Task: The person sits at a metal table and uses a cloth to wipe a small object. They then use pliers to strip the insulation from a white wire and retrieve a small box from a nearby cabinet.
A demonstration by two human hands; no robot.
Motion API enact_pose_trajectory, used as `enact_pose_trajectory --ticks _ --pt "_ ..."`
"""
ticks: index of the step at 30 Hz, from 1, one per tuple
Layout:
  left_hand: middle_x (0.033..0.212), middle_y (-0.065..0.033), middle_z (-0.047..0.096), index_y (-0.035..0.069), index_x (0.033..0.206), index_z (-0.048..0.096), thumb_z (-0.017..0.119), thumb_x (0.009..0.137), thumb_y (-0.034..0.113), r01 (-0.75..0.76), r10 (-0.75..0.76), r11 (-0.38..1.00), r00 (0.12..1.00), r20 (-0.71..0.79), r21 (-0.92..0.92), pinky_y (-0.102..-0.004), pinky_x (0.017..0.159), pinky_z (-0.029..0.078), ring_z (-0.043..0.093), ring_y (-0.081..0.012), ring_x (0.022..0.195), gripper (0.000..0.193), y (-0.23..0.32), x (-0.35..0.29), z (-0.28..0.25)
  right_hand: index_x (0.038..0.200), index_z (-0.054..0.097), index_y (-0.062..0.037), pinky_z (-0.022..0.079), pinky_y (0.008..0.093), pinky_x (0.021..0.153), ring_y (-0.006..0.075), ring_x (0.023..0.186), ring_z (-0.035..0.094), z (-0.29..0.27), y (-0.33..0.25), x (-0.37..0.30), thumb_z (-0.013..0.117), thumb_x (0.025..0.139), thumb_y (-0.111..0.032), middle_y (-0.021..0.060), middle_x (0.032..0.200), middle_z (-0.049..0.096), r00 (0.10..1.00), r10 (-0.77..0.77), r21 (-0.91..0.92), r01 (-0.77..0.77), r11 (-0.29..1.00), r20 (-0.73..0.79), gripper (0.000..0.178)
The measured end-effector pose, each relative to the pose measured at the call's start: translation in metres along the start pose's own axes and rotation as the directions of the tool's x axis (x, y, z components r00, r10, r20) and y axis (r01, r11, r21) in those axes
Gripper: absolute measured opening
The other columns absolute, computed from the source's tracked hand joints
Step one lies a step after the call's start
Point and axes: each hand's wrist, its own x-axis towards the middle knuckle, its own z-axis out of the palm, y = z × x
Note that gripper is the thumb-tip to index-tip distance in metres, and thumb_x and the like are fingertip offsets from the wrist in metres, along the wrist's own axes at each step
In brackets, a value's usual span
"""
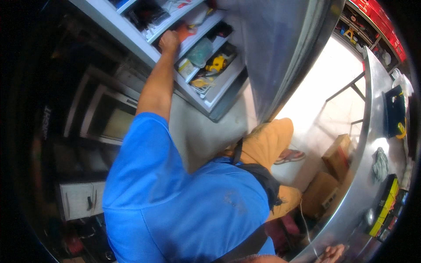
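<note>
My left hand (169, 42) reaches up into a pale shelved unit (215, 98) and is closed at one of its upper shelves. Right beside the knuckles lies an orange item (184, 33); what the fingers hold, if anything, is hidden. Lower shelves carry a green translucent bag (200, 53), a yellow tool-like piece (216, 64) and a small tub with a yellow label (186, 68). At the bottom right my right hand (332, 253) shows in part near the metal table (340, 215), its fingers loosely bent and apart, with nothing visible in them. A thin white cord (305, 223) runs close to it.
On the table lie a grey striped cloth (380, 164), a dark blue case (394, 111) and a yellow-black box (386, 208). Cardboard boxes (322, 193) stand beneath its edge. A dark oven-like appliance (112, 116) and a white cabinet (81, 199) are at left. Red bins (381, 19) fill the far right.
</note>
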Motion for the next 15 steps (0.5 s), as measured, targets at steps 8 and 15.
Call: enact_pose_trajectory --ticks 8,15 --pt "0.127 -0.0199 0.061 0.006 0.118 0.066 0.037 0.096 0.042 0.055 -0.057 0.998 0.997 0.056 0.031 -0.0491 0.1 0.045 0.058 -0.0398 0.119 0.052 -0.033 0.042 0.022 0.097 0.05 -0.0144 0.044 0.0288 0.056 0.0098 0.06 0.042 -0.002 0.002 0.008 0.06 0.095 -0.026 -0.0028 0.068 0.042 0.997 0.0 -0.002 0.0 1.0 0.074 0.016" --pt "0.117 -0.0229 0.065 0.004 0.11 0.069 0.043 0.094 0.04 0.044 -0.042 0.999 0.998 -0.053 0.028 -0.0493 0.096 0.048 0.062 -0.0409 0.112 0.047 -0.013 0.015 0.021 0.093 0.05 -0.0177 0.042 0.0272 0.057 0.008 0.061 0.04 0.003 0.001 0.002 0.059 0.094 -0.029 -0.0046 0.068 0.039 1.0 0.006 -0.079 -0.006 0.997 -0.001 0.015"
